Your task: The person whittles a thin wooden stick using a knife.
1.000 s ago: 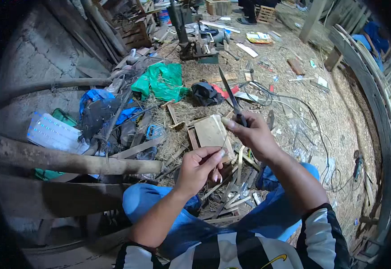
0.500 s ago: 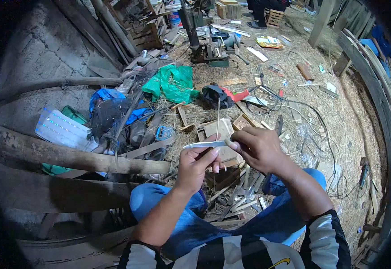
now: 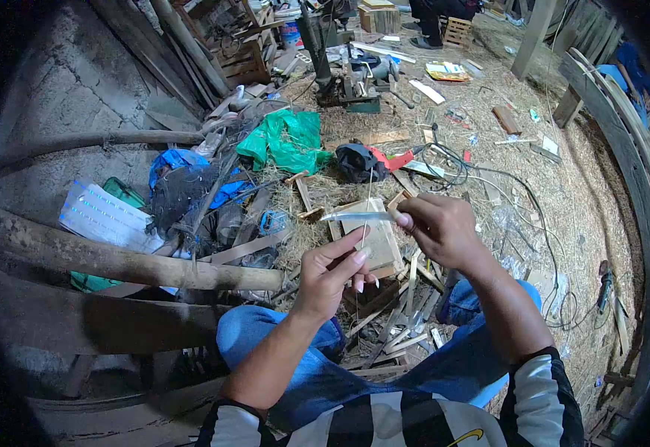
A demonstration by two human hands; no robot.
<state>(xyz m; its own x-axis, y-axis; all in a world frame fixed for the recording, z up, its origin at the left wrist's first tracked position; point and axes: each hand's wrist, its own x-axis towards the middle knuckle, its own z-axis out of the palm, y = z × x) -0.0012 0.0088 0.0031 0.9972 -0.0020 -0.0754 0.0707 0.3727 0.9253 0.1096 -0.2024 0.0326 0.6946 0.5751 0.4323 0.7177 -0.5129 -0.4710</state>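
My left hand (image 3: 326, 276) is closed, its thumb and forefinger pinching a thin pale stick (image 3: 370, 191) that points up and away from me. In my right hand (image 3: 438, 229) is a narrow, shiny knife blade (image 3: 356, 216), gripped at its right end with the fingers curled round it. The blade lies across the stick, a little beyond my left fingertips. Whether its edge touches the stick I cannot tell, as it is blurred. Below both hands sits a shallow wooden box (image 3: 386, 257) on the littered ground.
Wood offcuts (image 3: 403, 343) lie between my knees. A green plastic bag (image 3: 284, 141), a black bag (image 3: 356, 162) and a red tool (image 3: 396, 159) with a cable lie ahead. Bamboo poles (image 3: 139, 253) run along the left. A person (image 3: 429, 22) sits at the far end.
The knife has moved outward along the stick, away from my left fingers, with my right hand shifting slightly right. My left hand stays nearly in place.
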